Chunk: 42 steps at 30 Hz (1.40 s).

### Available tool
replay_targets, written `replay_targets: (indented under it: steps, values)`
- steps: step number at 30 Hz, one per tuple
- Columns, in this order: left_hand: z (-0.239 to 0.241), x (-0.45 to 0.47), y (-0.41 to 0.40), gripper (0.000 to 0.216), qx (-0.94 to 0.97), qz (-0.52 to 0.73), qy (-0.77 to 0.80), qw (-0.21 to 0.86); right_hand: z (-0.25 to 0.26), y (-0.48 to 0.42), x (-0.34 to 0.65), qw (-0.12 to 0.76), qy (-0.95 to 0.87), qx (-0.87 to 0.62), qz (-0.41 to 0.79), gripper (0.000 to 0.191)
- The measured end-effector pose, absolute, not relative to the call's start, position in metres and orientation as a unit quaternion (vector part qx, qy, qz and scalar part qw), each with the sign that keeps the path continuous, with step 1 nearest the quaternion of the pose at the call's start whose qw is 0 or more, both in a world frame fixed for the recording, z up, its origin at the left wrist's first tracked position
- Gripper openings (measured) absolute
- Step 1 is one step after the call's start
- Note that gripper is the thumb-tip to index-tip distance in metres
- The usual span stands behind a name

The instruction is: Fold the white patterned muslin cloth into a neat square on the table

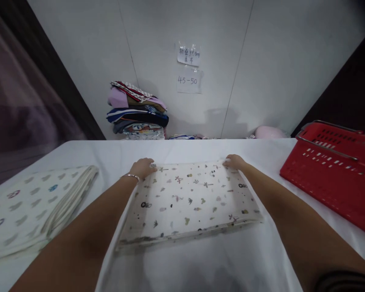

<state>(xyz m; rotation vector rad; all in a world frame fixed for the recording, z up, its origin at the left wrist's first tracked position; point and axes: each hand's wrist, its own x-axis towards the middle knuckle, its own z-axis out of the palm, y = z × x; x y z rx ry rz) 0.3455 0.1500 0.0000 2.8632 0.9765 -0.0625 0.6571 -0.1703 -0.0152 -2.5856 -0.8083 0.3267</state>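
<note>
A white cloth (185,194) with small printed plants and figures lies folded into a flat rectangle in front of me. My left hand (142,168) is closed at its far left corner, the fingertips pinching the edge; a thin bracelet circles that wrist. At the far right corner, my right hand (233,162) pinches the same edge between thumb and fingers. The cloth's near edge shows several stacked layers, slightly slanted. Plain white material spreads below it, between my forearms.
Another folded cloth (42,202) with grey printed shapes lies on the white table (109,152) at left. A red basket (331,170) with metal handles stands at right. Behind the table rises a pile of folded fabrics (138,111). Paper signs (188,79) hang on the wall.
</note>
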Motion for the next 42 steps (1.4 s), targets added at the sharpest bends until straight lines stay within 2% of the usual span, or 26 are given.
replay_targets:
  steps: [3,5,10,15,23,29,34,38,42]
  values:
    - [0.0,0.341,0.12,0.044,0.975,0.078,0.208,0.006,-0.013,-0.162,0.63,0.134,-0.417,-0.899,0.006,0.043]
    - [-0.005,0.341,0.093,0.046,0.986,0.098,0.132,0.016,-0.015,-0.152,0.6,0.102,-0.525,-0.845,-0.032,0.044]
    - [-0.03,0.351,0.047,0.055,0.995,0.04,0.055,0.071,-0.028,-0.125,0.534,0.092,-0.674,-0.731,0.052,0.058]
    - [-0.046,0.358,0.048,0.062,0.988,0.043,0.12,0.092,-0.038,-0.115,0.53,0.083,-0.651,-0.75,0.086,0.064]
    - [-0.048,0.356,0.063,0.067,0.985,0.037,0.13,0.105,-0.045,-0.112,0.543,0.071,-0.637,-0.762,0.094,0.072]
    - [-0.026,0.362,0.056,0.06,0.981,-0.039,0.142,0.123,-0.035,-0.116,0.536,0.045,-0.623,-0.774,0.104,0.068]
    - [-0.009,0.305,0.052,0.067,0.974,0.003,0.185,0.132,-0.03,-0.174,0.516,0.078,-0.598,-0.793,0.085,0.066]
    - [-0.019,0.236,0.05,0.065,0.967,-0.006,0.227,0.118,-0.041,-0.236,0.513,0.047,-0.584,-0.807,0.065,0.061]
    - [-0.028,0.215,0.048,0.061,0.95,-0.019,0.267,0.158,-0.047,-0.254,0.517,0.036,-0.562,-0.823,0.071,0.059]
